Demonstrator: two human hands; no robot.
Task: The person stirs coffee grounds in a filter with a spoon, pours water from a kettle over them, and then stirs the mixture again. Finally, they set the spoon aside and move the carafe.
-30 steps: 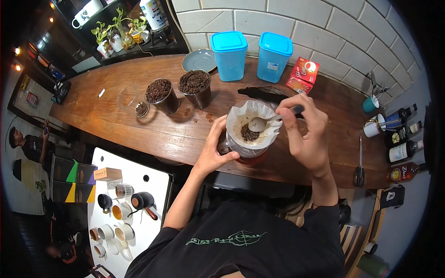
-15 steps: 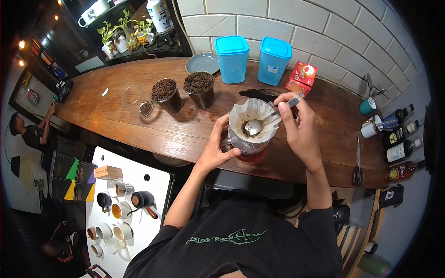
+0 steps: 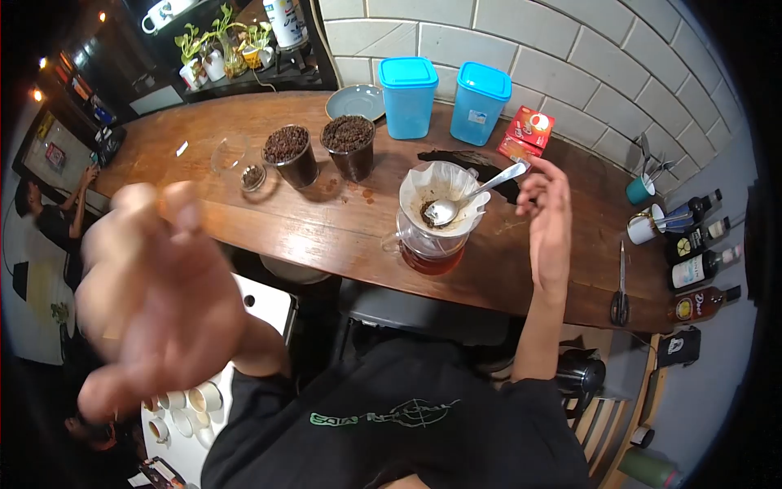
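Note:
A glass server [image 3: 432, 254] with reddish-brown liquid stands near the counter's front edge. Above it sits a dripper with a white paper filter [image 3: 415, 192], dark grounds inside. A metal spoon [image 3: 441, 212] rests in the filter, its handle leaning up to the right. Beside the handle's end is my right hand [image 3: 549, 220], its fingers loosely curled and apart, holding nothing. My left hand [image 3: 159, 301], large and blurred, is raised close to the camera at the left, fingers spread and empty.
Two cups of dark granules [image 3: 349, 147] stand left of the dripper. Behind are two blue-lidded containers [image 3: 408, 98], a plate [image 3: 356, 102] and a red box [image 3: 528, 133]. Scissors [image 3: 621, 306] and bottles [image 3: 705, 304] are at right. A person [image 3: 53, 213] is at far left.
My left hand has let go of the glass server and swung up to the left, near the camera. My right hand has released the spoon, which stays in the filter.

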